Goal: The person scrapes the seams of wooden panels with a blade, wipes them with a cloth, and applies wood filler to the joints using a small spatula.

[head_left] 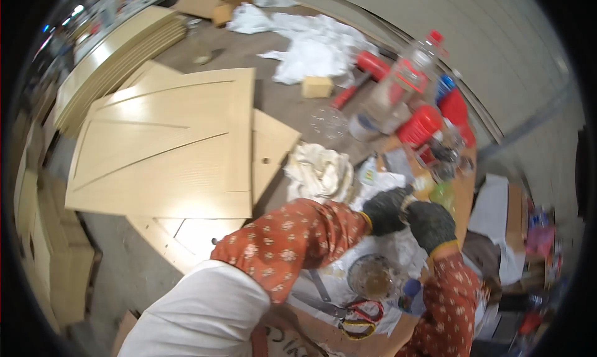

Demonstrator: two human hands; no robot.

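My left hand and my right hand, both in dark gloves with yellow cuffs, meet over the cluttered right part of the table. Their fingers are closed around something small and pale between them, too blurred to name. Just left of the left glove lies a crumpled cream cloth. Below the hands stands a clear plastic tub with brownish contents, and a blue cap is beside it. Scissors with red and yellow handles rest near the table's front edge.
Cream panels lie stacked at the left, with more curved panels behind. A large clear bottle with a red cap, a red-handled hammer, a sponge block and white rags occupy the far side. Cardboard boxes stand at right.
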